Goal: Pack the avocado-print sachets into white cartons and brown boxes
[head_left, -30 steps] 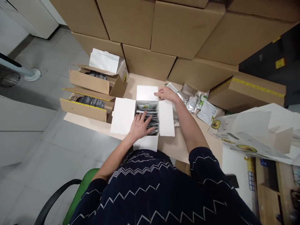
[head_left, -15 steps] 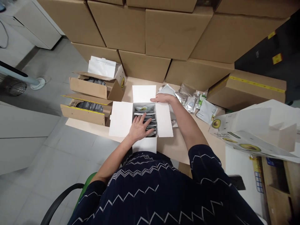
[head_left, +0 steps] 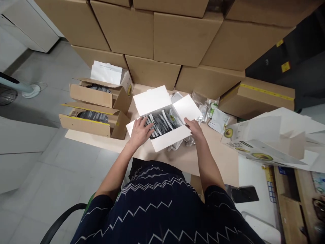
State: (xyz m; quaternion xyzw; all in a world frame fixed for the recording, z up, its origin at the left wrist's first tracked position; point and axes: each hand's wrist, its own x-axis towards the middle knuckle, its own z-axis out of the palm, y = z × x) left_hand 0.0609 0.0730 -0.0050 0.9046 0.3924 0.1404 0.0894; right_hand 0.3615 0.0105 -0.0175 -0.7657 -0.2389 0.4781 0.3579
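Between left hand (head_left: 139, 132) and right hand (head_left: 195, 128) — grips unclear — sits an open white box (head_left: 170, 138) of pouches (head_left: 159, 124).

Space around the white box (head_left: 170, 138) was pretty tight. Two brown cartons (head_left: 83, 124) stood left of it — just a narrow lane between, with the left hand (head_left: 139, 132) across the box's left end. Behind it ran a wall of stacked boxes (head_left: 177, 40), leaving only a thin strip of tabletop (head_left: 135, 89). Loose pouches (head_left: 217, 120) cluttered its right side past the right hand (head_left: 195, 128), a few poking out beneath its front. Best room was to its front right — bare wood up to the avocado-printed box (head_left: 251, 142). Straight in front, the person's dark shirt (head_left: 152, 200) hemmed things in.
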